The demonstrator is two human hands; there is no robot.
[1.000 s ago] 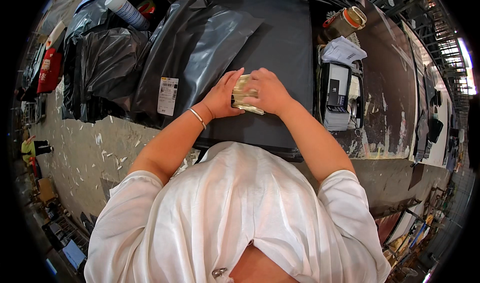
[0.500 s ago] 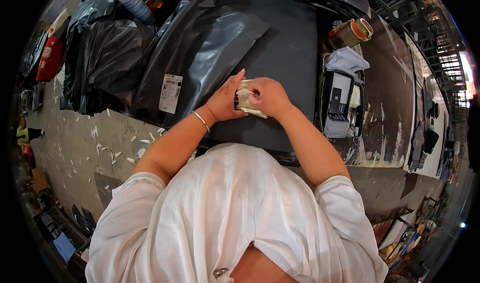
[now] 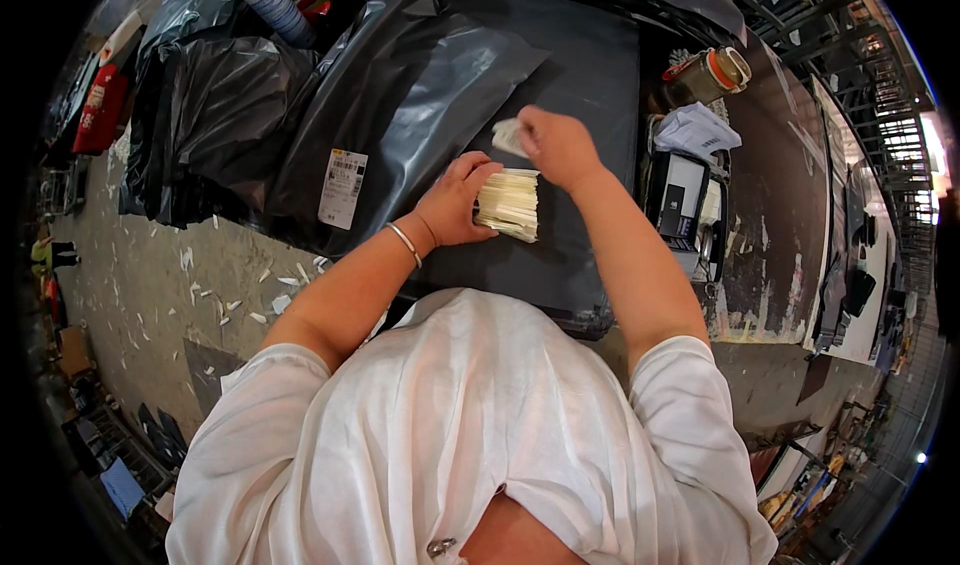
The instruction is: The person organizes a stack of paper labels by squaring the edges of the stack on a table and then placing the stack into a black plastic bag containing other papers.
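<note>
My left hand (image 3: 455, 203) grips the left side of a thick stack of cream paper slips (image 3: 511, 206), its thumb at the near edge and its fingers along the far one. The stack's loose edges face right, over a flat dark grey plastic-wrapped pack (image 3: 560, 55). Beyond the stack and a little to the right, my right hand (image 3: 560, 150) pinches a small pale paper piece (image 3: 508, 138), apart from the stack. That piece is slightly blurred; its print cannot be made out.
A loose dark plastic bag with a white label (image 3: 343, 189) lies left of the pack. At right stand a black box of cards (image 3: 683, 200), a crumpled white bag (image 3: 697, 128) and an orange-ringed jar (image 3: 708, 75). A spray can (image 3: 270, 3) lies at the far left; paper scraps litter the floor.
My right hand has moved away from the stack, up and to the right, carrying a pale paper piece. The left hand stays on the stack, whose edges now show openly.
</note>
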